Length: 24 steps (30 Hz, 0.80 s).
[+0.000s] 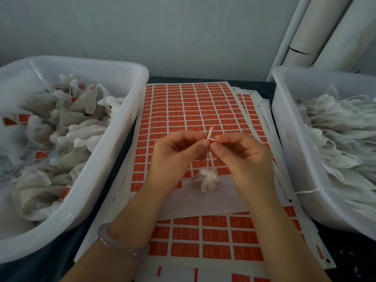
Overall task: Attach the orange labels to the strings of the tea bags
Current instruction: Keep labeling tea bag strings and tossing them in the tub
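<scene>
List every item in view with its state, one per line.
left hand: pinching the string
right hand: pinching the orange label
tea bag: hanging by its string
label sheet: partly peeled
left tub: holds labelled bags
right tub: holds unlabelled bags

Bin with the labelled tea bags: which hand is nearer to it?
Left. The left hand is over the label sheet, on the side toward that bin; the right hand is farther, toward the other bin.

Pale grey wall (142, 27) (dimly lit), white pipes (325, 31) at right.
</scene>
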Each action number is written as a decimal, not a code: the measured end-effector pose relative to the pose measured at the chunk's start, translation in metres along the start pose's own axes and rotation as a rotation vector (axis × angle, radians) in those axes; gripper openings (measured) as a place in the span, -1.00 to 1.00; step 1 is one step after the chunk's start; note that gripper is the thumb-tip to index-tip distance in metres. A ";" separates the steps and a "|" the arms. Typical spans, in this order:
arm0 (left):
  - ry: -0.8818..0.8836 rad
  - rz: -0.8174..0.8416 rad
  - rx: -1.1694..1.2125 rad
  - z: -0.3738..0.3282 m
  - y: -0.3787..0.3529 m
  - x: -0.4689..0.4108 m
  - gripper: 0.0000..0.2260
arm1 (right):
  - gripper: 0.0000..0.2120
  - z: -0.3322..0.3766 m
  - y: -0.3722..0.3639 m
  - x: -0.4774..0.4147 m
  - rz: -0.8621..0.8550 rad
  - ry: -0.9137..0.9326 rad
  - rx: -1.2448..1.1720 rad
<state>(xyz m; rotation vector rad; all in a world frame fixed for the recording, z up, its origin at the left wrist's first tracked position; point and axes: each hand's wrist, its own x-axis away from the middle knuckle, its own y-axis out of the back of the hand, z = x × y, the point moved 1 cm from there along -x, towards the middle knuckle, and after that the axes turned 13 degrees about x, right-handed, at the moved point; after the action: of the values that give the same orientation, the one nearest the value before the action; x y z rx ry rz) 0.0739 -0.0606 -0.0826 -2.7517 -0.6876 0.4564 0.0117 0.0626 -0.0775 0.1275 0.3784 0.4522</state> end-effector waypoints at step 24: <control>-0.046 0.032 -0.056 -0.004 -0.003 0.002 -0.82 | -0.88 0.002 0.003 -0.001 -0.068 -0.033 0.053</control>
<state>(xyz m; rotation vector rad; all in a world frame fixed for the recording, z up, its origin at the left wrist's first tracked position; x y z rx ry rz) 0.0759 -0.0578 -0.0782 -2.8165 -0.6786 0.5167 0.0103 0.0645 -0.0745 0.1729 0.3613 0.3723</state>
